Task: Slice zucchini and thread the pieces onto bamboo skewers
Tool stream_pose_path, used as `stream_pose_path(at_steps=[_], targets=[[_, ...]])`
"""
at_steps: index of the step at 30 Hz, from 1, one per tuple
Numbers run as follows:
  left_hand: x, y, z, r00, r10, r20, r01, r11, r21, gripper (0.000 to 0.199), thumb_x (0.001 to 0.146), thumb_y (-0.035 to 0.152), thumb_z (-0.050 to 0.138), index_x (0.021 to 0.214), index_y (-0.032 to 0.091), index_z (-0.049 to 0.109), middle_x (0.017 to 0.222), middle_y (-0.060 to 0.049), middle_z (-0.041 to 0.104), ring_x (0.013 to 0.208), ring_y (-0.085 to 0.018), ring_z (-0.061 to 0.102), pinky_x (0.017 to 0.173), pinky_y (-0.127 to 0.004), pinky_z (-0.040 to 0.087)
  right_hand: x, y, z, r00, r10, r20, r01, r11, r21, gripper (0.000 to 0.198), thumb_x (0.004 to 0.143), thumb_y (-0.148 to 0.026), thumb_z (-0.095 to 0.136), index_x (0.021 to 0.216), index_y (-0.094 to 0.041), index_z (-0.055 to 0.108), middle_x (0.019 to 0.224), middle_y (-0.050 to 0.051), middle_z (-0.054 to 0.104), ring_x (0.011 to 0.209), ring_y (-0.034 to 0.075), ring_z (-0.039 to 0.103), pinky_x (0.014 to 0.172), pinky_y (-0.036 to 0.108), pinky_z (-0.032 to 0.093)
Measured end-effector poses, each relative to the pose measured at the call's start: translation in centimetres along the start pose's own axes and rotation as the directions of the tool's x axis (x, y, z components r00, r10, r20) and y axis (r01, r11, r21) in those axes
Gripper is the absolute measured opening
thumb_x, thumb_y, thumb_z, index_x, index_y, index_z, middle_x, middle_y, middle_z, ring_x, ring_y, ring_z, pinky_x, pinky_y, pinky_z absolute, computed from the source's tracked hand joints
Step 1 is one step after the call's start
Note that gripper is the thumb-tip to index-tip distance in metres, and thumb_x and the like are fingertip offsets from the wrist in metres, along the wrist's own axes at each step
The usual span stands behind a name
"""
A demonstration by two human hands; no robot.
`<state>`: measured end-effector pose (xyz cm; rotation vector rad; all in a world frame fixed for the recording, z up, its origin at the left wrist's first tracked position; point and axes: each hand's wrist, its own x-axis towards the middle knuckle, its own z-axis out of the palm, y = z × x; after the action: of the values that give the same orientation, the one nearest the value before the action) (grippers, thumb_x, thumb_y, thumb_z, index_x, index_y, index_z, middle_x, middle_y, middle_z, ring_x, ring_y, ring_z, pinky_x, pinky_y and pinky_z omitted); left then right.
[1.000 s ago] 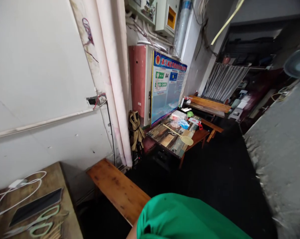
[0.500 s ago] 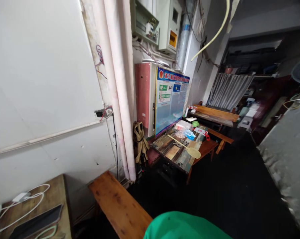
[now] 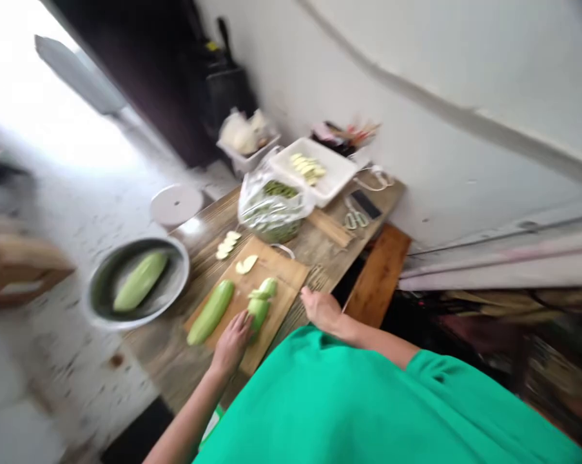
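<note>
A wooden cutting board (image 3: 277, 277) lies on the table. On its right part is a partly sliced green zucchini (image 3: 258, 309), with cut slices (image 3: 260, 294) resting on top. My left hand (image 3: 232, 340) grips the near side of this zucchini, fingers bent against it. A whole zucchini (image 3: 211, 313) lies to the left on the board. Pale slices (image 3: 247, 264) sit at the board's far side. My right hand (image 3: 321, 310) is at the table's right edge, apart from the zucchini; its fingers are blurred, and I see nothing plainly in them.
A metal basin (image 3: 182, 258) holding another zucchini stands left. Behind the board are a plastic bag of green pieces (image 3: 274, 209) and a white tray (image 3: 336, 169) with slices. Scissors (image 3: 356, 219) and a dark phone (image 3: 367, 203) lie right. A wooden bench (image 3: 380, 274) stands beside the table.
The view has swung from the room with the far table and bench to the near table. Both hands, the cutting board and the zucchini now show; no hand showed before.
</note>
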<state>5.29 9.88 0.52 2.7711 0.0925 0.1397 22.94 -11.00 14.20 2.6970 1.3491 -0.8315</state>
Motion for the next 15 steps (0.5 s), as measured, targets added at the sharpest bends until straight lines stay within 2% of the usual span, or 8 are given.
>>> stream_pose_path(at_steps=[2,4,7,11,15], targets=[[-4.0,-0.8,0.0,0.991,-0.067,0.116,0.067,0.998,0.004,0.030,0.089,0.028,0.039,0.115,0.021,0.053,0.123,-0.009,0.050,0.113,-0.023,0.046,0.092,-0.038,0.045,1.4,-1.4,2.4,0.997,-0.075,0.019,0.075,0.997,-0.014,0.030,0.093,-0.016,0.024,0.108,-0.009,0.050,0.082,0.010,0.064,0.074,0.019,0.062,0.063,0.026,0.046],[-5.0,-0.9,0.4,0.976,-0.066,0.207,0.070,0.997,-0.013,0.034,0.090,0.026,0.035,0.118,0.021,0.052,0.127,-0.009,0.048,0.118,-0.024,0.043,0.097,-0.038,0.041,1.5,-1.6,3.8,0.987,-0.157,0.045,0.159,0.987,-0.039,0.028,0.089,-0.013,0.029,0.107,-0.012,0.050,0.083,0.011,0.065,0.075,0.019,0.063,0.062,0.025,0.045],[-4.4,-0.6,0.9,0.970,-0.051,0.236,0.057,0.998,-0.019,0.037,0.090,0.025,0.034,0.123,0.017,0.049,0.131,-0.011,0.044,0.123,-0.025,0.038,0.101,-0.041,0.036,0.8,-1.8,4.7,0.966,-0.235,0.111,0.244,0.967,-0.076,0.029,0.082,-0.011,0.035,0.108,-0.013,0.049,0.082,0.011,0.066,0.072,0.021,0.063,0.057,0.024,0.044],[-3.9,-0.4,0.9,0.963,-0.043,0.266,0.047,0.999,-0.007,0.041,0.090,0.027,0.032,0.129,0.017,0.042,0.137,-0.010,0.036,0.128,-0.025,0.029,0.104,-0.042,0.032,0.9,-2.5,4.8,0.961,-0.237,0.139,0.252,0.963,-0.098,0.026,0.080,-0.010,0.037,0.102,-0.014,0.051,0.079,0.012,0.065,0.070,0.021,0.064,0.055,0.023,0.043],[-3.6,-0.8,0.9,0.959,-0.003,0.284,0.007,1.000,-0.013,0.042,0.090,0.025,0.031,0.130,0.014,0.040,0.138,-0.012,0.035,0.129,-0.025,0.026,0.104,-0.041,0.032,1.5,-2.7,4.8,0.959,-0.251,0.132,0.266,0.958,-0.110,0.027,0.078,-0.008,0.038,0.101,-0.013,0.052,0.078,0.011,0.065,0.069,0.021,0.064,0.053,0.024,0.043]])
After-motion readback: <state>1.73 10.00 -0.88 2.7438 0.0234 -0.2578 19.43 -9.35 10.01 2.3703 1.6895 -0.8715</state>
